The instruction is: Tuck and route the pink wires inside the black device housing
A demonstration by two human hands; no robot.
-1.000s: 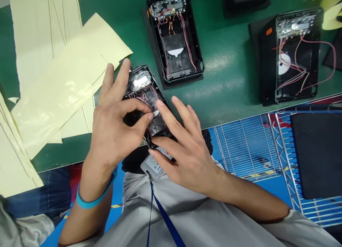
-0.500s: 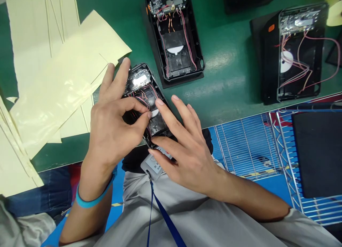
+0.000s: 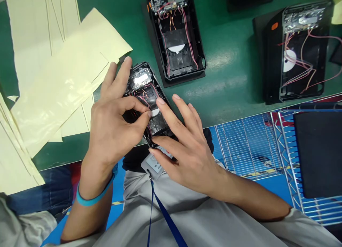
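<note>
At the left, pale yellow sheets [image 3: 66,61] lie overlapping on the green tabletop [image 3: 224,86], just beside the left hand [image 3: 113,122]. That hand's grip has thumb and forefinger pressed together at the tips, its other fingers raised; whether a thin strand is caught between the tips cannot be told. The open black casing [image 3: 158,125] lies tilted at the tabletop's near edge, beneath both hands, with the pinching tips inside it, right against the white disc [image 3: 155,113]. Its circuit board [image 3: 139,78] is seated at the far end and pink wires [image 3: 154,90] run inside, so the fitting of parts looks well along; the wires seem not fully settled, and no cover is on. Beyond it, a second casing [image 3: 197,38] has its wires lying along both side walls. The right hand [image 3: 189,147] has its grip spread, fingertips resting on the casing's right and near edges. Farther right, in a third casing [image 3: 272,58], wires loop loosely, one over the rim, so its wiring looks less tidy.
</note>
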